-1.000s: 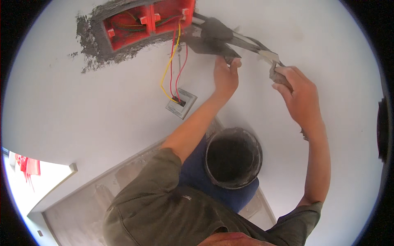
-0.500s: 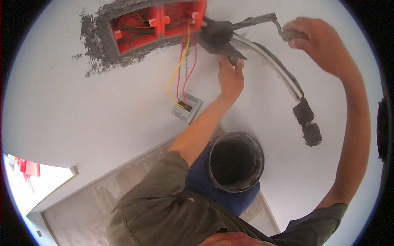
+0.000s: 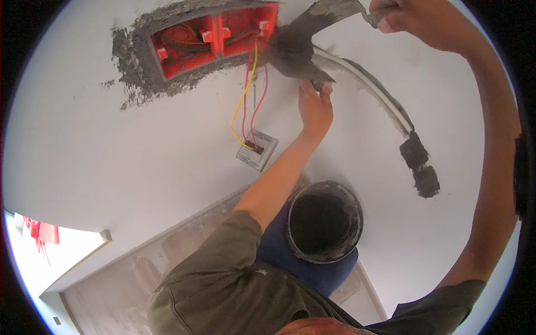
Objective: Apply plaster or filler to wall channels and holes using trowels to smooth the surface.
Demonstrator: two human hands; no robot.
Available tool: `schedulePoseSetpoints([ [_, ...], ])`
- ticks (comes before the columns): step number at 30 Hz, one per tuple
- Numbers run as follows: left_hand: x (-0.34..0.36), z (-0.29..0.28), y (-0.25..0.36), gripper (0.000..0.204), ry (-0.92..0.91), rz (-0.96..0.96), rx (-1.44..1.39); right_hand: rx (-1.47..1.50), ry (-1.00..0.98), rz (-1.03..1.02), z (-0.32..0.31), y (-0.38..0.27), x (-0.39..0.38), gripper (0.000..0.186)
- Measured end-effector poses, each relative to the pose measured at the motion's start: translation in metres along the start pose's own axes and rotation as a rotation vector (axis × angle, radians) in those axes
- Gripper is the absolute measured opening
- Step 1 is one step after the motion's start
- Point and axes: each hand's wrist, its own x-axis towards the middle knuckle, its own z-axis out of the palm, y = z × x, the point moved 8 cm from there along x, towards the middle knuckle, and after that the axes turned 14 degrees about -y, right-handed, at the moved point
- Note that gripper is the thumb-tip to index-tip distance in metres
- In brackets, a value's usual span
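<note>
My left hand [image 3: 316, 111] grips the handle of a dark trowel [image 3: 310, 71] and holds its blade up against the wall, just right of the red junction boxes [image 3: 192, 61]. A lump of dark grey mortar [image 3: 291, 44] lies on that blade. At the upper right, my right hand [image 3: 419, 21] is closed round the handle of a second trowel [image 3: 338, 12]. Its mortar-smeared blade reaches left to the lump, and its far end is hidden there. Grey mortar [image 3: 134, 61] is smeared round the boxes, which hold wires and white clips.
Yellow and red wires [image 3: 233, 120] hang from the boxes to a grey switch plate [image 3: 268, 151]. A white conduit [image 3: 377, 92] curves down the wall groove to dark mortar patches [image 3: 426, 181]. Below my left arm is a black bucket [image 3: 358, 223], against blue cloth.
My right hand has moved up, and its trowel blade has turned to show more of its face above the mortar. My left hand stays almost still.
</note>
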Motion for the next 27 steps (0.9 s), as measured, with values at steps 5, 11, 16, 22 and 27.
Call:
schedulePoseSetpoints([
  [5, 0.001, 0.003, -0.007, 0.043, -0.004, -0.027, -0.069, 0.059, 0.047, -0.067, 0.016, 0.014, -0.018, 0.018],
  [11, 0.002, 0.002, -0.006, 0.046, 0.008, 0.014, -0.012, 0.039, 0.265, -0.176, 0.053, 0.029, -0.023, 0.026],
  [16, 0.001, 0.002, -0.004, 0.045, -0.018, 0.030, -0.050, 0.019, 0.421, -0.208, 0.071, 0.040, -0.033, 0.027],
  [22, 0.001, 0.003, -0.007, 0.041, -0.009, 0.012, -0.097, -0.018, 0.406, -0.229, 0.074, 0.047, -0.038, 0.028],
  [27, 0.002, 0.002, -0.008, 0.039, 0.006, 0.025, 0.010, 0.007, 0.468, -0.300, 0.088, 0.052, -0.036, 0.024],
])
